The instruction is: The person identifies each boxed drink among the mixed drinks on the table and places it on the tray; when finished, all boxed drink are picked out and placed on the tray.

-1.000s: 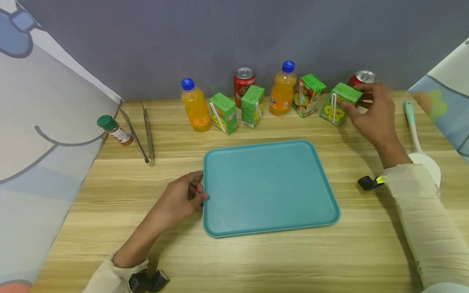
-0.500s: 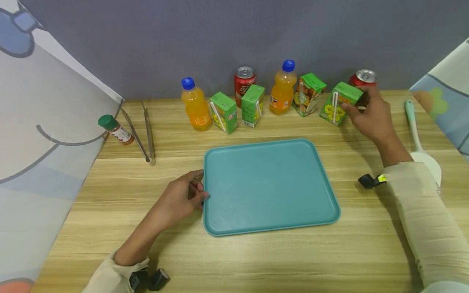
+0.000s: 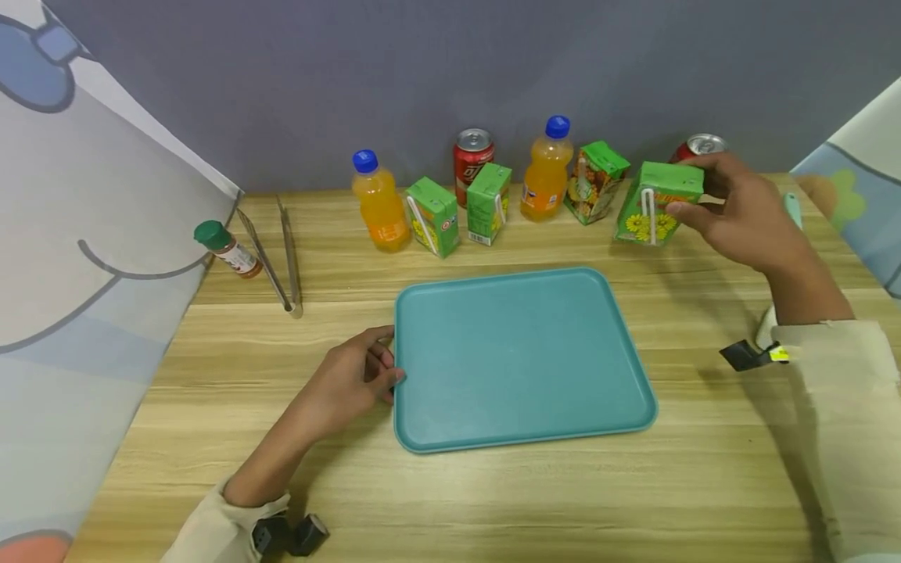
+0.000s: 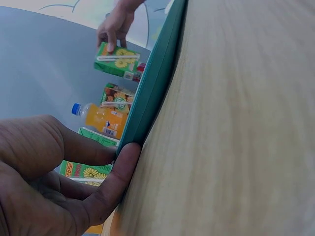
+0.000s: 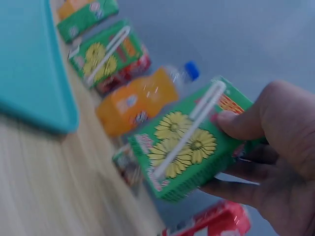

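Observation:
My right hand (image 3: 746, 211) grips a green juice box (image 3: 651, 215) with yellow flowers and a white straw on its front. In the right wrist view the thumb presses the front of this juice box (image 5: 184, 137) while the other fingers go behind it. The box looks slightly raised off the table. With thumb and fingers my left hand (image 3: 352, 375) pinches the left rim of a teal tray (image 3: 521, 360) lying on the table. The left wrist view shows the fingertips at the edge of the tray (image 4: 155, 83).
Along the back wall stand orange drink bottles (image 3: 380, 207), red cans (image 3: 473, 160) and more juice boxes (image 3: 432, 219). Metal tongs (image 3: 274, 258) and a green-capped spice jar (image 3: 228, 250) lie at left. A pale-handled utensil (image 3: 792, 209) is partly hidden behind the right arm.
My right hand has lifted the juice box slightly and its forearm has swung to the right, covering more of the pale-handled utensil. The left hand and tray stay put.

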Tool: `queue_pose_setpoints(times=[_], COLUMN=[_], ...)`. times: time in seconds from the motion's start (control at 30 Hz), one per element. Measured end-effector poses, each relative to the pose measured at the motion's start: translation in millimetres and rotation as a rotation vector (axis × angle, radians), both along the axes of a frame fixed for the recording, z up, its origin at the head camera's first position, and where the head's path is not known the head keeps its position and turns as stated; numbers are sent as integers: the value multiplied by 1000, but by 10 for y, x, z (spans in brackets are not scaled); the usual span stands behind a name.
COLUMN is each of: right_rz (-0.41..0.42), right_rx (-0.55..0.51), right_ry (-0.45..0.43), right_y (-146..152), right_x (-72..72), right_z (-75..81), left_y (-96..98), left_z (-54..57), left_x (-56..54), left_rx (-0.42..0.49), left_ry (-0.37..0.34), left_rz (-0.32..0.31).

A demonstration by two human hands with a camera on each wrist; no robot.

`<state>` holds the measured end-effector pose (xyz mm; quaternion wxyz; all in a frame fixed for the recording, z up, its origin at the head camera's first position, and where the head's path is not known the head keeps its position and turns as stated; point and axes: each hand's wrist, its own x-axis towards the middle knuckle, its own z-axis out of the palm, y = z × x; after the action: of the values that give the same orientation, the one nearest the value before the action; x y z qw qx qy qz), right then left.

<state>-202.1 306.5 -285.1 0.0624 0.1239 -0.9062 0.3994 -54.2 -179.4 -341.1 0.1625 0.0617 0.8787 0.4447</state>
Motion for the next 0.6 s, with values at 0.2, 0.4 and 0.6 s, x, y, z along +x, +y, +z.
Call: queue_pose_setpoints(times=[0.2,0.4,0.6], right_rz=[389,764,1057], right_rx=[-91,-131,-178], right_ry=[62,-88,-248], right_y=[-183,-303,-326], right_x=[191,315,365], right_z=[120,135,38], left_y=[-8,-13,-3], left_z=[-8,-7,11], left_x=[6,5,2], left_rx=[3,14,21], left_ry=[0,1,0], left_rz=[-1,-1,-5])
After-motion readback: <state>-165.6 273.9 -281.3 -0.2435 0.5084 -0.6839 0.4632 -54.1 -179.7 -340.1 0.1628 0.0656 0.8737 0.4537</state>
